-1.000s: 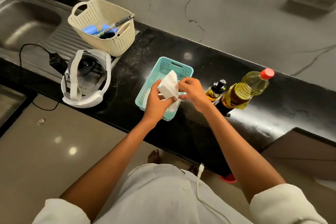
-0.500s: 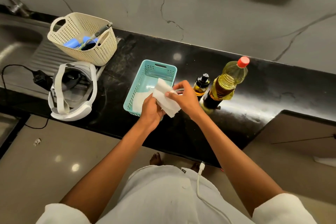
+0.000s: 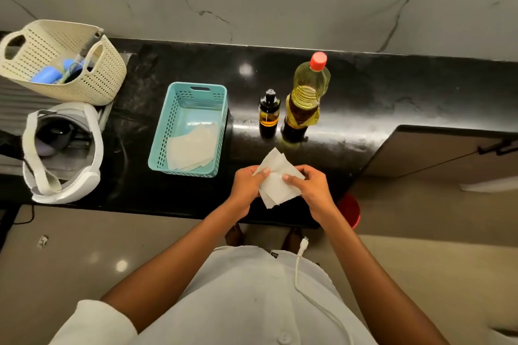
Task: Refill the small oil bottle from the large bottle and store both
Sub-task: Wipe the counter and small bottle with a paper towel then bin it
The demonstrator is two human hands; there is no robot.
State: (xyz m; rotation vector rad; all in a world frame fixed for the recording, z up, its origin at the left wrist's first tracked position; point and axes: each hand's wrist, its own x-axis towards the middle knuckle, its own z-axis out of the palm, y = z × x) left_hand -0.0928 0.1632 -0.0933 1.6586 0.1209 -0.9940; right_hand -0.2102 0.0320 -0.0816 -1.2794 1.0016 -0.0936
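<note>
Hands: your left hand and right hand both pinch one white tissue, in front of the small oil bottle.
Bottles: large oil bottle just right of it, both upright, capped.
Teal basket: left of it, holding tissues.

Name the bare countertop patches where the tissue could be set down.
Bare: between the teal basket and small oil bottle; right of the large bottle. Crowded: left end, where the cream basket and headset sit.
</note>
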